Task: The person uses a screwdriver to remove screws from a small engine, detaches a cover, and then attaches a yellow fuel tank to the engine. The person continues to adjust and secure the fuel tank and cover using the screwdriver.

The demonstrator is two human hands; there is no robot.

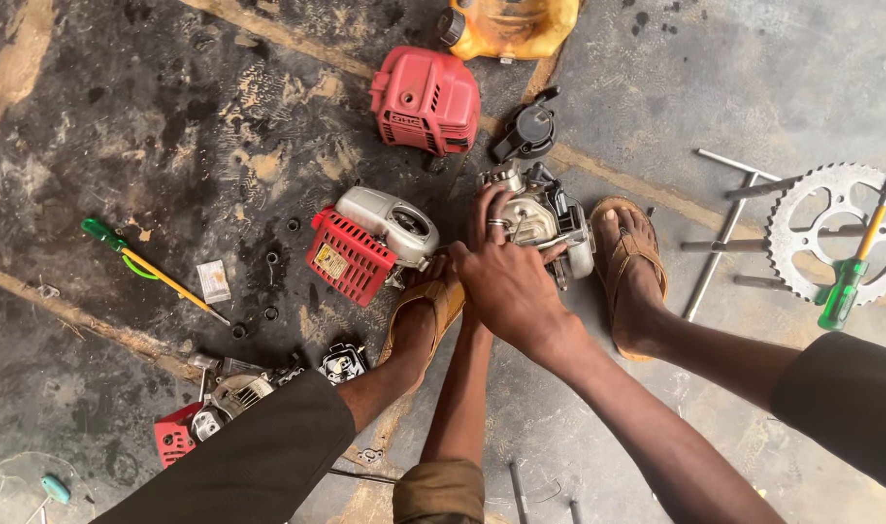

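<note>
Stained concrete floor (123, 146), parts scattered. Your right hand (506, 281) lies flat, fingers spread, on small grey engine (545, 218); left hand (492, 209) beneath it grips engine's near side, between your sandalled feet.

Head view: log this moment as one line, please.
hands: right hand on top of small engine block, left hand gripping it | feet: sandals either side | nearby: red engine cover, sprocket
</note>
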